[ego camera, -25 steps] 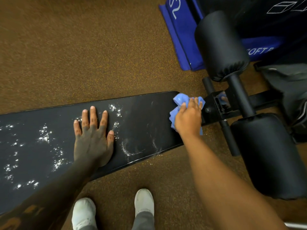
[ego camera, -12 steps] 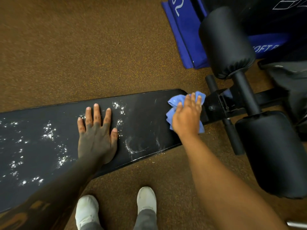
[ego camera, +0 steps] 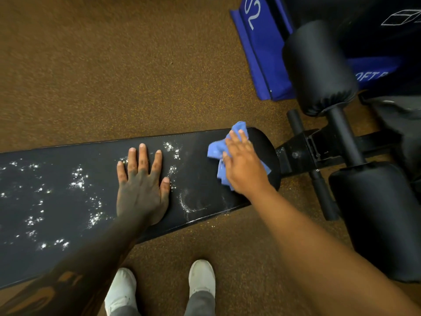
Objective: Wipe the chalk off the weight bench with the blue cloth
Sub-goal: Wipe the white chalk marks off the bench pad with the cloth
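Observation:
The black weight bench [ego camera: 57,160] runs from the left edge to the middle right. White chalk specks [ego camera: 78,182] dot its left half, and a curved chalk smear [ego camera: 188,204] lies near its front edge. My left hand [ego camera: 142,185] rests flat on the pad with fingers spread, holding nothing. My right hand [ego camera: 245,166] presses the crumpled blue cloth [ego camera: 217,151] onto the bench's rounded right end; the cloth sticks out beyond my fingers to the left and above.
Two black foam rollers [ego camera: 319,69] on a black metal frame [ego camera: 305,151] stand right of the bench end. A blue mat [ego camera: 259,55] lies on the brown floor behind them. My white shoes [ego camera: 201,277] stand just in front of the bench.
My right hand has slid the cloth leftward from the bench's tip onto the pad. The left hand has stayed flat in place.

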Demonstrator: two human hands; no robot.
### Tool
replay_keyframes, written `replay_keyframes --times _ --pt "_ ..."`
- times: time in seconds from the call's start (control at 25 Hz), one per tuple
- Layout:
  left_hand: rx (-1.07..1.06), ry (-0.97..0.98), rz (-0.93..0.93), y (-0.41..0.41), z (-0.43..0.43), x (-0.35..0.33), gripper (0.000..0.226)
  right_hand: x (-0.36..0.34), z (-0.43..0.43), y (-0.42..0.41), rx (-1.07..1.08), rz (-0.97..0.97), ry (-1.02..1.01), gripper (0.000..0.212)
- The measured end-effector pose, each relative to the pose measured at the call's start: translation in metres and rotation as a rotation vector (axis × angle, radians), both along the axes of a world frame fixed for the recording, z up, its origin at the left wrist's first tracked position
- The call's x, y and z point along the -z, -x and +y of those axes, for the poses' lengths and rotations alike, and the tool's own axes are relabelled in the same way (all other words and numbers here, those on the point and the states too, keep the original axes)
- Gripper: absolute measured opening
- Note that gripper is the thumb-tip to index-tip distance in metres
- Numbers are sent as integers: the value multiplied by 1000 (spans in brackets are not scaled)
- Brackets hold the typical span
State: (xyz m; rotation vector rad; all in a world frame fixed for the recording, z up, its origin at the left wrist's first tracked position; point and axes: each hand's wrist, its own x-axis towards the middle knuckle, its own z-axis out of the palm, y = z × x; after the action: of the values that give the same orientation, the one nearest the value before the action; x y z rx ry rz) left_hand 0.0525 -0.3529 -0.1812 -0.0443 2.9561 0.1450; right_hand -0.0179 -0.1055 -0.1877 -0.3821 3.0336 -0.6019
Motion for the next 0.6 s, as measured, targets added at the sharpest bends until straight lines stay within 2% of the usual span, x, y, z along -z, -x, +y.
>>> replay_keyframes --times 0.08,0.16,0.28,0.4,0.44,0.6 --pt "-1 0 -3 1 1 0 68 1 -22 33 163 -64 -25 48" --pt "0 2 -2 1 2 0 68 0 -61 45 136 -92 -14 47" --pt "-12 -16 5 1 2 0 70 -4 -95 11 -143 -60 51 47" --pt "-11 -41 1 0 -1 1 70 -7 -56 -24 -414 -19 19 49" --pt "-10 -43 1 -1 -1 1 70 -6 -39 -23 -385 11 28 49" --pt "-4 -29 0 -1 -1 0 69 0 -46 30 87 -67 16 50"
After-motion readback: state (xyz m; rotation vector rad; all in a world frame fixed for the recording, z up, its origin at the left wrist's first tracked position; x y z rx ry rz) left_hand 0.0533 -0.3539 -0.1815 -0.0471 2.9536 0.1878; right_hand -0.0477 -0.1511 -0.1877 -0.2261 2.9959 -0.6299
